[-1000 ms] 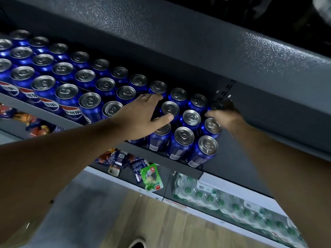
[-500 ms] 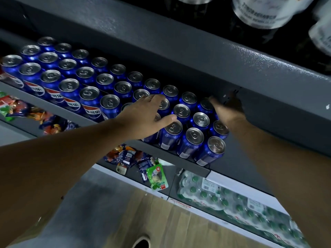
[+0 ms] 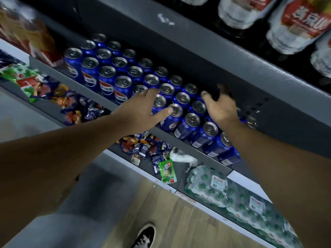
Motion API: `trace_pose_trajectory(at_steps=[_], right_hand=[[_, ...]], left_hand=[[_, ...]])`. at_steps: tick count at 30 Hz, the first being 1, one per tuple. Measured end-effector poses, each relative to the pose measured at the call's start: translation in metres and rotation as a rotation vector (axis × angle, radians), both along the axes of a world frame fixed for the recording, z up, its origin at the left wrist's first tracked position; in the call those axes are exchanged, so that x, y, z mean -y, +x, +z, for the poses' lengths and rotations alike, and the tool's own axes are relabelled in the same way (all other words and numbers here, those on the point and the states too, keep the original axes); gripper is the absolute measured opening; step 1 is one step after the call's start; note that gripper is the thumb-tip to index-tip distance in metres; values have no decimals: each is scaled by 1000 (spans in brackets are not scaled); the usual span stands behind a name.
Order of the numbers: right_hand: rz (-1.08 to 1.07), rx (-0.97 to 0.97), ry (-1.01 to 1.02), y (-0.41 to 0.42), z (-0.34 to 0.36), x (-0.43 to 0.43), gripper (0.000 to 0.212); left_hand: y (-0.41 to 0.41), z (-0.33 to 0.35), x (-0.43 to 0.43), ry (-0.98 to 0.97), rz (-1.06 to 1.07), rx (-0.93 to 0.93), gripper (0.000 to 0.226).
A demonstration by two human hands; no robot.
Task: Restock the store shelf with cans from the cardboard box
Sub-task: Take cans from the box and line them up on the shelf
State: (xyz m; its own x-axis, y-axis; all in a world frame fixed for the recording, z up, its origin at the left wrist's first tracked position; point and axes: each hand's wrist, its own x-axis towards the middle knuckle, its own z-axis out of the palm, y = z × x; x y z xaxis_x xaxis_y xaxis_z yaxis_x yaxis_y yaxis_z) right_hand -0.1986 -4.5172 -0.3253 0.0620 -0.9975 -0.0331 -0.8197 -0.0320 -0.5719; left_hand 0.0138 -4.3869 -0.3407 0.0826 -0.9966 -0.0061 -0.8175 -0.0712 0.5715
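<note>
Head: cans [image 3: 123, 81] upright, axes vertical

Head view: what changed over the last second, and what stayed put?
The right hand shifted left from the block's right end and now lies over the rightmost cans, reaching toward the back; whether it grips one is unclear. The left hand stays spread flat on the can tops. The rows of cans look unchanged. The camera tilted up.

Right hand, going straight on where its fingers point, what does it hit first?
Likely the shelf's back wall: the right hand points into the dark gap over the rear blue cans, under the upper shelf. Depth there is unclear.
</note>
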Motion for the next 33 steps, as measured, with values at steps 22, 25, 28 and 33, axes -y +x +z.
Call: trace_pose_trajectory(at_steps=[22, 25, 28, 33], right_hand=[[612, 113, 231, 460, -188, -264, 65], [633, 107, 349, 478, -232, -284, 65], [612, 132, 428, 487, -274, -299, 65], [554, 158, 556, 500, -351, -325, 60]], left_hand=[[398, -153, -319, 441, 539, -11, 93], [416, -190, -334, 524, 511, 4, 90], [434, -227, -333, 576, 445, 36, 87], [446, -310, -321, 605, 389, -14, 84]])
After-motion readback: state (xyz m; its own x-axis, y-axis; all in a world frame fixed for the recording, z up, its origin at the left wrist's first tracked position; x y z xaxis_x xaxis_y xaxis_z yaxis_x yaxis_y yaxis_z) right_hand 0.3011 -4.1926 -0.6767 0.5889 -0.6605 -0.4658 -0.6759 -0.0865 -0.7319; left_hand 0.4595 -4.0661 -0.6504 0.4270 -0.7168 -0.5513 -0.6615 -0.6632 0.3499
